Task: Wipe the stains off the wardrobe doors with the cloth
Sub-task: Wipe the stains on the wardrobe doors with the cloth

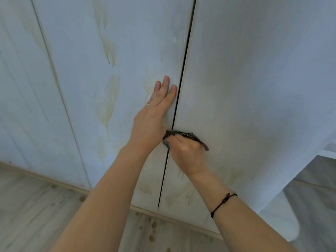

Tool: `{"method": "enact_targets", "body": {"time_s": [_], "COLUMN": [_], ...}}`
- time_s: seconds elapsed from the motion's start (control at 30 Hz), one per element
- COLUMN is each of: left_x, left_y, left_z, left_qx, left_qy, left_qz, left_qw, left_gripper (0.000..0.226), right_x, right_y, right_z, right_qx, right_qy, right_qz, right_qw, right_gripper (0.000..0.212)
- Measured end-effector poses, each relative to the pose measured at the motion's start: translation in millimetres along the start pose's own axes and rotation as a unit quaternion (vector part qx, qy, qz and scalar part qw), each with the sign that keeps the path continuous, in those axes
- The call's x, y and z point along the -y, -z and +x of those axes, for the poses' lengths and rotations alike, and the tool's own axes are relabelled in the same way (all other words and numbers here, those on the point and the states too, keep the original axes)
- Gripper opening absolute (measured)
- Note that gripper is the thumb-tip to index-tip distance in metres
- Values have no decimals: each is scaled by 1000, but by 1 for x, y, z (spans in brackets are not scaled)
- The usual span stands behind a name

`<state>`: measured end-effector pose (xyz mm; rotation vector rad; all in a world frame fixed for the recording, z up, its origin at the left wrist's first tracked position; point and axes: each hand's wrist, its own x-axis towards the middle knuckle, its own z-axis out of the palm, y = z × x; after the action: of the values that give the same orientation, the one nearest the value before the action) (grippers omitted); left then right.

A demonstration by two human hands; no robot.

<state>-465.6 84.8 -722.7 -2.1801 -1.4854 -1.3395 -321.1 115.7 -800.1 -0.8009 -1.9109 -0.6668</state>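
Two white wardrobe doors meet at a dark vertical gap (179, 99). The left door (78, 73) carries several yellowish drip stains (107, 106), and fainter stains (183, 195) mark the bottom of both doors. My left hand (154, 113) presses flat on the left door beside the gap, fingers straight. My right hand (187, 153) grips a dark patterned cloth (189, 135) against the right door (254, 88), just right of the gap and below my left hand. Most of the cloth is hidden under my fingers.
A light wooden floor (36, 211) runs along the wardrobe's base, with several brownish drops (152, 231) on it near the gap. A third door panel (16, 91) stands at far left. The wardrobe's right side ends at a white shelf edge (325, 151).
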Motion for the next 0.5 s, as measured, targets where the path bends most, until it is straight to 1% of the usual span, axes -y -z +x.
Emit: {"method": "enact_targets", "body": {"time_s": [0.03, 0.07, 0.13, 0.17, 0.2, 0.23, 0.27, 0.3, 0.33, 0.37, 0.43, 0.47, 0.5], "left_x": [0, -1, -1, -2, -3, -3, -2, -1, -1, -2, -3, -4, -5], "left_y": [1, 0, -1, -3, -7, -11, -14, -16, -17, -17, -16, -17, -18], "left_z": [0, 1, -1, -3, -3, -4, -4, -4, -3, -3, -4, -4, -3], "left_qx": [0, -3, -11, -16, -19, -20, -21, -22, -24, -22, -17, -14, -13], "left_qy": [-5, -9, -7, -4, -1, 3, 4, 3, 2, 3, 9, 9, 9], "left_qz": [-3, -4, 2, 7, 15, 21, 25, 26, 27, 31, 50, 59, 66], "left_qw": [1000, 1000, 1000, 1000, 1000, 1000, 999, 999, 999, 999, 999, 998, 998], "left_gripper": [113, 112, 112, 112, 112, 112, 111, 110, 108, 108, 110, 111, 110], "right_x": [-5, -11, -27, -34, -38, -35, -28, -20, -14, -10, -8, -9, -11], "right_y": [9, 22, 46, 56, 57, 54, 45, 31, 13, -4, -31, -37, -37], "right_z": [16, 38, 82, 97, 102, 100, 87, 65, 35, 3, -62, -87, -100], "right_qx": [-42, -102, -216, -253, -277, -284, -269, -229, -174, -105, 30, 78, 104], "right_qy": [-12, -45, -164, -213, -236, -222, -173, -108, -52, -21, -3, -9, -7], "right_qz": [-27, -41, -37, -20, -14, -24, -41, -41, -25, 3, 51, 56, 48], "right_qw": [999, 993, 962, 944, 931, 933, 947, 966, 983, 994, 998, 995, 993], "right_gripper": [20, 22, 14, 9, 7, 7, 9, 12, 14, 13, 10, 10, 10]}}
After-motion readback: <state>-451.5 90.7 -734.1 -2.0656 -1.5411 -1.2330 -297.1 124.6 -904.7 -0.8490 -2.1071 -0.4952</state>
